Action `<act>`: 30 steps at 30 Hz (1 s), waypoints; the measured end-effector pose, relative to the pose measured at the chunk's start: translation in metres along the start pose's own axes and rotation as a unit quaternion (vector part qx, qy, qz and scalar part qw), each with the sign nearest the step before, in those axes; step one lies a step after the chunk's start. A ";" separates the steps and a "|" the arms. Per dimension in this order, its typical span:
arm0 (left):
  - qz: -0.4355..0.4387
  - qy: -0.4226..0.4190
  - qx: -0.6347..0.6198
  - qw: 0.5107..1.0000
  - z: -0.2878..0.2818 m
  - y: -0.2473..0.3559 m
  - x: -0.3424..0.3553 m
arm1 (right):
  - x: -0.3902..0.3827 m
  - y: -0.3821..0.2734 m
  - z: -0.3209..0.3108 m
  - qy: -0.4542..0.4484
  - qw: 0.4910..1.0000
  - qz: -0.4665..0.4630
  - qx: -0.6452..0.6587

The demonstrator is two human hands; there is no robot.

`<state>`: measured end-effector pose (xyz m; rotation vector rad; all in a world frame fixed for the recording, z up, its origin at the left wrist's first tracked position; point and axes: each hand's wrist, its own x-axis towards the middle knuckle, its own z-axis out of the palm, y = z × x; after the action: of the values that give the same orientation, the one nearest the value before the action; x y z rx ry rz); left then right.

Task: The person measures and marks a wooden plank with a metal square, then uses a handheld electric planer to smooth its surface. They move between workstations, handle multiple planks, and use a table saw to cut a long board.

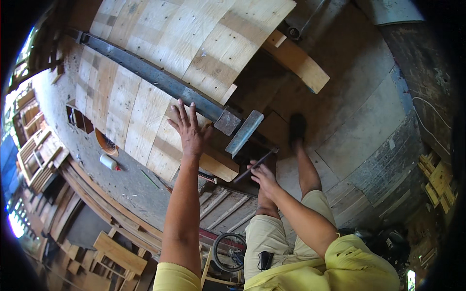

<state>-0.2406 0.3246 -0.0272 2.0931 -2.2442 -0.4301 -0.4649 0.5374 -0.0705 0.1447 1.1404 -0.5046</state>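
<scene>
My left hand (191, 136) rests with fingers spread on a pale panel of glued wood strips (141, 116), its fingertips beside a long steel clamp bar (155, 77). That bar lies across the panelling, with a second pale section (208, 34) on its far side. At the bar's near end sit a square metal block (227, 122) and a short steel channel piece (245, 134). Below them, my right hand (264, 177) is closed around a thin dark metal rod (268, 156), which slants up to the right toward the clamp's screw end.
Two thick timber beams (298, 68) (218, 167) jut from beneath the panels. A white bottle with a red cap (109, 162) and an orange bowl (106, 142) lie left. Stacked wood pieces (121, 252) fill the lower left; a wheel (228, 252) stands near my legs.
</scene>
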 end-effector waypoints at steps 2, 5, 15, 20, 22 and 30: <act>0.008 -0.006 0.017 1.000 -0.003 0.001 -0.001 | -0.028 -0.002 0.013 0.001 1.000 -0.007 0.017; 0.003 -0.005 0.018 1.000 -0.007 -0.002 -0.003 | -0.080 -0.036 0.034 -0.014 0.995 -0.024 0.098; -0.003 -0.016 0.008 1.000 -0.009 -0.002 -0.001 | -0.120 -0.157 -0.005 -0.131 0.982 -0.071 -0.116; -0.002 -0.019 -0.005 1.000 -0.008 -0.004 0.000 | -0.121 -0.168 -0.002 -0.099 0.799 -0.325 -0.495; 0.005 -0.016 -0.004 1.000 -0.008 -0.006 0.000 | -0.123 -0.174 0.003 -0.068 0.754 -0.346 -0.555; 0.004 -0.016 -0.006 1.000 -0.009 -0.006 -0.002 | -0.043 -0.181 -0.034 0.116 0.921 -0.325 -0.183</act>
<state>-0.2322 0.3250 -0.0194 2.0860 -2.2604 -0.4785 -0.5896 0.4042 -0.0205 -0.5333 1.4966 -0.8620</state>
